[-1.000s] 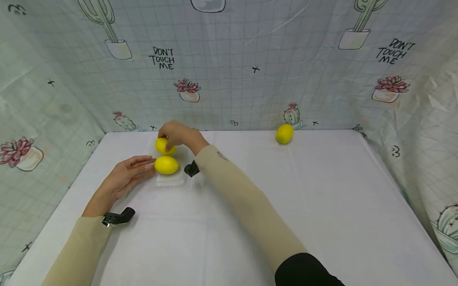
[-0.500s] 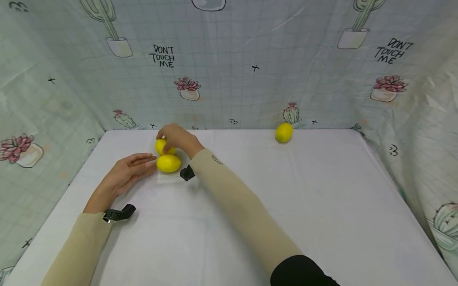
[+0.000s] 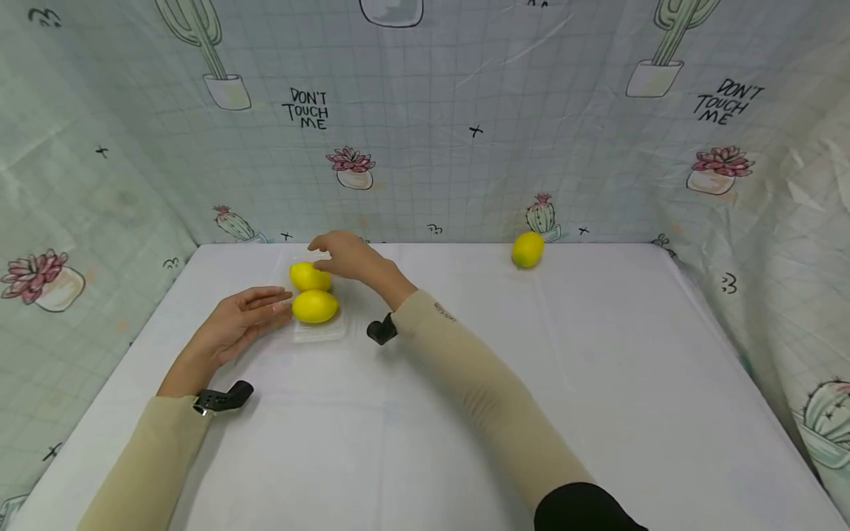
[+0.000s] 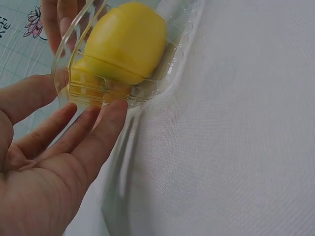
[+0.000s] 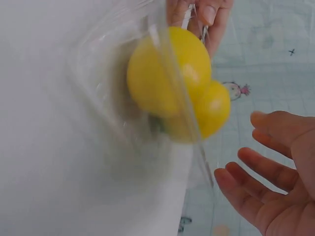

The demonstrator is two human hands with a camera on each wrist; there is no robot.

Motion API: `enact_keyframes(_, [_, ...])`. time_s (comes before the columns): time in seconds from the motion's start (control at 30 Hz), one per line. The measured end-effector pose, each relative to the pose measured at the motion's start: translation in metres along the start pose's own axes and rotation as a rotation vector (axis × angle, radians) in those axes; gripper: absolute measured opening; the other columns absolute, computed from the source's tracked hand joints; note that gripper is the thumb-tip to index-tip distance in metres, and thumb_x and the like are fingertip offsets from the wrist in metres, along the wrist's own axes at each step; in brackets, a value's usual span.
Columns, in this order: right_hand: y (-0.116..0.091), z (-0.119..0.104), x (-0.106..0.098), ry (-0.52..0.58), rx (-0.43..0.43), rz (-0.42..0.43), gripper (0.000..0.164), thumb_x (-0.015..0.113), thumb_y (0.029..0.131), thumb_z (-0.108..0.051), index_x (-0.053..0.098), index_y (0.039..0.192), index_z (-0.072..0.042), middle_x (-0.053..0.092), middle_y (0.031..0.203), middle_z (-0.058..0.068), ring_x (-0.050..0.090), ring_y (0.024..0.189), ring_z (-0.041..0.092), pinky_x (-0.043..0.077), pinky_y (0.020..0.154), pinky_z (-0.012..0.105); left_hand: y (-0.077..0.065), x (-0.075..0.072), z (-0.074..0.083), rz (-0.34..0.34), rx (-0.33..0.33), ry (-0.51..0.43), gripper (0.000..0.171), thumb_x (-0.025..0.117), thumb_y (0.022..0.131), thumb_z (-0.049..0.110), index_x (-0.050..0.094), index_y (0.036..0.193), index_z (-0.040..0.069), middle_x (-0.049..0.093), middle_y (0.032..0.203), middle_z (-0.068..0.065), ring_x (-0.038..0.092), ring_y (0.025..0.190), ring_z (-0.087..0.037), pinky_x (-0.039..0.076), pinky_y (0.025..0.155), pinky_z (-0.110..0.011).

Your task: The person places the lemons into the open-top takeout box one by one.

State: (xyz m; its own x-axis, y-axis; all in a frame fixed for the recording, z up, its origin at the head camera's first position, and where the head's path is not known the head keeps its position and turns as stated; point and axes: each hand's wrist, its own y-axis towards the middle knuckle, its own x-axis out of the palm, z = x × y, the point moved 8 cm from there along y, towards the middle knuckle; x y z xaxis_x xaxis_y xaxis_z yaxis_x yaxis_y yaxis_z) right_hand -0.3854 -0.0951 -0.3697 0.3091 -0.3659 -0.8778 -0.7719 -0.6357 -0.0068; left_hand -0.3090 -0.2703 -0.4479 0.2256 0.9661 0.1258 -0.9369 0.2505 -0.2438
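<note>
Two yellow lemons sit in a clear plastic container, the near lemon (image 3: 315, 306) in front of the far lemon (image 3: 307, 276). My left hand (image 3: 247, 324) is at the container's left side. In the left wrist view, its nearly straight fingertips and thumb touch the clear container (image 4: 170, 81) near its rim. My right hand (image 3: 355, 258) hovers at the far lemon's upper right with fingers spread. The right wrist view shows that hand (image 5: 280, 182) apart from the lemons, holding nothing. Plastic reflections blur the container's outline.
A third lemon (image 3: 527, 250) lies at the back edge of the white table (image 3: 518, 383), right of centre. A curtain (image 3: 425, 169) printed with cacti hangs behind the table and along both sides. A black wrist camera (image 3: 381, 330) hangs from the right wrist.
My right hand has let go of the far lemon, opened its fingers and moved right. That lemon stays in the container. My left hand has kept almost the same place.
</note>
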Motion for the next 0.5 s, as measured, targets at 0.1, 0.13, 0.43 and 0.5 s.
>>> enact_keyframes(0.1, [-0.018,0.016,-0.011,0.016,-0.02,0.054,0.04,0.061,0.104,-0.024,0.059,0.141,-0.009,0.061,0.14,0.008,0.058,0.125,0.021,0.051,0.104,0.027,0.001,0.0,0.0,0.01,-0.006,0.01,0.069,0.066,0.099,0.007,0.027,0.154,-0.006,0.053,0.138,-0.007,0.068,0.112,-0.013,0.051,0.104,-0.035])
enact_keyframes(0.13, [-0.024,0.023,-0.014,0.022,-0.017,0.063,0.04,0.061,0.104,-0.024,0.06,0.141,-0.008,0.061,0.14,0.009,0.058,0.125,0.022,0.051,0.104,0.028,0.001,0.0,0.0,0.013,-0.008,0.014,0.069,0.067,0.099,0.008,0.027,0.153,-0.006,0.052,0.138,-0.007,0.068,0.112,-0.012,0.051,0.104,-0.034])
enact_keyframes(0.43, [-0.087,0.095,-0.045,-0.022,0.069,0.119,0.038,0.061,0.105,-0.022,0.061,0.139,-0.005,0.063,0.139,0.01,0.058,0.127,0.026,0.051,0.106,0.036,0.0,-0.001,-0.001,0.018,-0.002,0.014,0.07,0.068,0.098,0.007,0.027,0.153,-0.007,0.053,0.138,-0.006,0.067,0.113,-0.011,0.052,0.103,-0.033])
enact_keyframes(0.5, [-0.103,0.113,-0.053,-0.051,0.087,0.126,0.038,0.061,0.104,-0.021,0.06,0.138,-0.003,0.063,0.138,0.012,0.058,0.128,0.027,0.05,0.108,0.038,0.0,0.0,-0.001,0.017,-0.002,0.015,0.071,0.068,0.098,0.007,0.027,0.153,-0.007,0.052,0.138,-0.007,0.067,0.113,-0.011,0.052,0.103,-0.033])
